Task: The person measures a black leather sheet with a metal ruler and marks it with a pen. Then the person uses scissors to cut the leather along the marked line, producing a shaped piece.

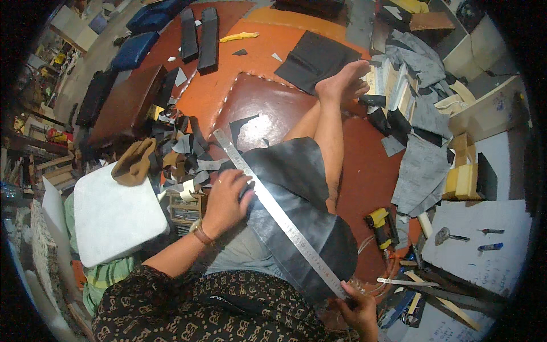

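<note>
A long metal ruler [279, 215] lies slantwise across black leather [296, 171] draped over my lap and leg. My right hand [359, 310] pinches the ruler's near end between thumb and fingers. Farther up, my left hand [225, 199] is at the ruler's left edge, its thumb and fingers apart and the fingertips at or very near the metal. Whether those tips press on the ruler or on the leather beneath, I cannot tell. The ruler's far end reaches past the leather, over the brown cushioned mat.
A white padded square [119, 214] with a brown cloth piece [135, 162] is at left, beside leather scraps [185, 142]. A yellow-black power tool [380, 228] lies right of my leg. Grey sheets [421, 174], a marked white board [478, 239] and another black sheet [316, 60] surround the mat.
</note>
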A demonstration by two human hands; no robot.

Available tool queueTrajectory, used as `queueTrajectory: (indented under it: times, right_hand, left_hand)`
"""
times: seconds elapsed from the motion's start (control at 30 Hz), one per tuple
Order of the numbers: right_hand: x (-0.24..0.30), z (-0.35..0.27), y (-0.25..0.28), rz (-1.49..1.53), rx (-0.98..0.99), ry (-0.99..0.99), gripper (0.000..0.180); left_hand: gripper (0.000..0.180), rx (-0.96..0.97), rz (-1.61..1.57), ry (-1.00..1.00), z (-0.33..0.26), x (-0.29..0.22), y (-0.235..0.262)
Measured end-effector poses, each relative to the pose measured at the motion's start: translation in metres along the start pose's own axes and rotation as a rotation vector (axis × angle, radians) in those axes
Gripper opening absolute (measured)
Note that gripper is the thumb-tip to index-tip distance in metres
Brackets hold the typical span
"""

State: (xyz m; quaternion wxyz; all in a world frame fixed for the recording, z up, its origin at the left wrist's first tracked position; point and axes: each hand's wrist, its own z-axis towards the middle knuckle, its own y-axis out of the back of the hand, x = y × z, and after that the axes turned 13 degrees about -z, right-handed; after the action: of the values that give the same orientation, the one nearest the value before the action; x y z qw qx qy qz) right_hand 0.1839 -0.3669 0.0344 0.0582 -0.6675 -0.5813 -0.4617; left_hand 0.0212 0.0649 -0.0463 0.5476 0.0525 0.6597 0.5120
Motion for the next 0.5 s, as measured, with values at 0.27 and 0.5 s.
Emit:
queueTrajectory:
  times: [0.27, 0.5]
  right_hand:
    - [0.048, 0.003, 0.012, -0.394, -0.084, 0.193, 0.047]
    - [0.047, 0.008, 0.019, -0.473, -0.03, 0.237, 0.052]
  left_hand:
    - [0.049, 0.152, 0.061, 0.078, -0.019, -0.019, -0.006]
    - [0.049, 0.189, 0.07, 0.07, -0.014, -0.02, -0.007]
